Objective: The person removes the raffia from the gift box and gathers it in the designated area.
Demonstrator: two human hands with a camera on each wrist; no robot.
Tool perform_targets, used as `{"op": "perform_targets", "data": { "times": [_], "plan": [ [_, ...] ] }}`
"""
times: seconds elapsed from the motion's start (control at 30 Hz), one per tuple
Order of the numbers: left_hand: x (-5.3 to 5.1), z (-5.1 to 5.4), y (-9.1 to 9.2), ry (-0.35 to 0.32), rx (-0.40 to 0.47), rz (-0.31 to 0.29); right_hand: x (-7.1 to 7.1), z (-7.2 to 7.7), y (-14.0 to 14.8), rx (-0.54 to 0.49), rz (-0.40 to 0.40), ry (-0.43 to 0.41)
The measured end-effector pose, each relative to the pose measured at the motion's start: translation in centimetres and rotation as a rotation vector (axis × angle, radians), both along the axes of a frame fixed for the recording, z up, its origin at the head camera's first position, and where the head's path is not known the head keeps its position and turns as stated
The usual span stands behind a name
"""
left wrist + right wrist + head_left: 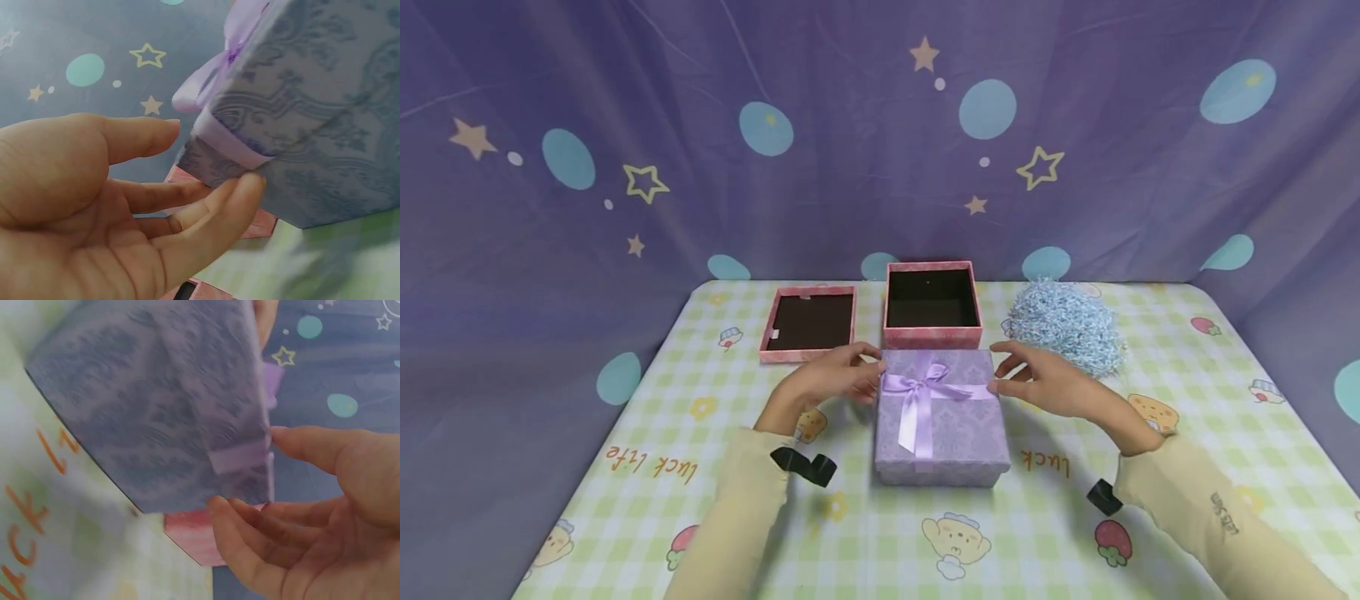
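A lidded purple gift box with a damask-like pattern stands at the table's middle. A lilac ribbon bow is tied across its lid. My left hand is at the box's left side; in the left wrist view a fingertip touches the wall near the ribbon, and the thumb is apart from the lid. On the opposite side my right hand has its fingertips against the box wall, with the thumb at the lid's edge. Neither hand's fingers are curled round the box.
Behind the gift box stands an open pink box with a dark inside. Left of it lies a pink lid, inside up. A heap of blue shredded paper sits at the back right. A checked cloth covers the table.
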State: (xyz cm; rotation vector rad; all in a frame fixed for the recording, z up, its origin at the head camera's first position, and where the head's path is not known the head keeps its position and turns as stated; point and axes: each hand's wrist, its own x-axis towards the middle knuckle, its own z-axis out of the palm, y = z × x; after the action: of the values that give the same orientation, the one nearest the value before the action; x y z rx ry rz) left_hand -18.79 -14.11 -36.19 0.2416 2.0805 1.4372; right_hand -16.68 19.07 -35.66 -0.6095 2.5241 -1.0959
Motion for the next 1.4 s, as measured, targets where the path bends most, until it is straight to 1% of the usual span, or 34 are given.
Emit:
{"op": "perform_targets", "data": {
  "times": [0.07,0.13,0.23,0.3,0.37,0.53,0.7,1.13,1.4],
  "plan": [
    [0.3,-0.2,0.0,-0.021,0.014,-0.012,0.3,-0.3,-0.2,-0.033,-0.006,-0.076],
    [0.7,-0.4,0.0,-0.039,0.028,-0.021,0.7,-0.5,-0.3,-0.092,-0.021,-0.164],
    [1.1,-0.4,0.1,-0.067,0.055,-0.012,1.1,-0.8,-0.4,-0.187,-0.044,-0.288],
    [1.3,-0.4,0.2,-0.074,0.062,0.002,1.4,-0.9,-0.5,-0.231,-0.051,-0.35],
    [1.5,-0.4,0.3,-0.08,0.061,0.018,1.6,-1.0,-0.6,-0.252,-0.064,-0.389],
    [1.6,-0.4,0.5,-0.081,0.056,0.034,1.8,-1.2,-0.8,-0.252,-0.093,-0.401],
    [1.6,-0.3,0.5,-0.074,0.063,0.034,1.7,-1.2,-0.8,-0.241,-0.098,-0.395],
    [1.6,0.1,0.4,-0.074,0.076,0.019,1.8,-1.0,-0.8,-0.248,-0.095,-0.382],
    [1.5,0.3,0.3,-0.056,0.076,-0.004,1.8,-0.8,-0.7,-0.25,-0.093,-0.373]
  ]
}}
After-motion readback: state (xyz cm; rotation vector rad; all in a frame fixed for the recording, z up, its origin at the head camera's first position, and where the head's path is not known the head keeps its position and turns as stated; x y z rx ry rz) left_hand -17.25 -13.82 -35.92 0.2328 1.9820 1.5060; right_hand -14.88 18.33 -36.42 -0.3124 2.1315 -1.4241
